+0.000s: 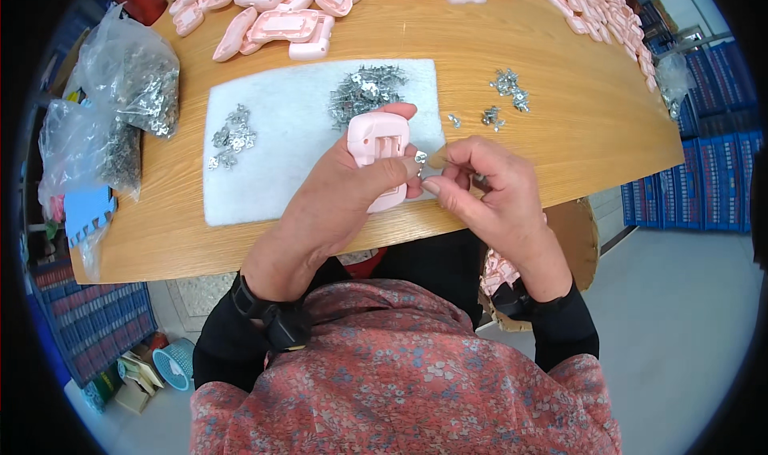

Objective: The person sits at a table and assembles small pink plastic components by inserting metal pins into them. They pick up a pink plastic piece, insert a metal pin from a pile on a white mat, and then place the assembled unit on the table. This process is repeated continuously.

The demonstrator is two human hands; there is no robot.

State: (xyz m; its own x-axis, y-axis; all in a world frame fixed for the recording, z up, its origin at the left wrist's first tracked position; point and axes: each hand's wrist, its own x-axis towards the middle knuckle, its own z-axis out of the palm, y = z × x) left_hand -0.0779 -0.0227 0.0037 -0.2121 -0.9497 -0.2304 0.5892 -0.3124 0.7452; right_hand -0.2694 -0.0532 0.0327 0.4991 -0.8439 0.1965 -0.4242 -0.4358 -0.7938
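Observation:
My left hand [324, 191] is closed around a pale pink plastic housing [379, 129] with battery-style slots facing up, the thumb lying across it. By that thumb's tip is a small silver metal contact piece [421, 157], at the housing's right edge. My right hand [504, 191] is just right of it, fingers curled and thumb drawn in. A tan patch shows at its index fingertip; what the fingers pinch, if anything, is hidden. Beneath the hands lies a white foam mat [272, 187] bearing a large heap of metal pieces [368, 87] and a smaller pile [234, 137].
More metal pieces [510, 89] lie on the wooden table [576, 147] right of the mat. Pink housings [284, 25] are heaped at the back, with more pink parts [596, 11] far right. Plastic bags of metal pieces [148, 83] stand left. A carton [580, 243] sits below the table's right front.

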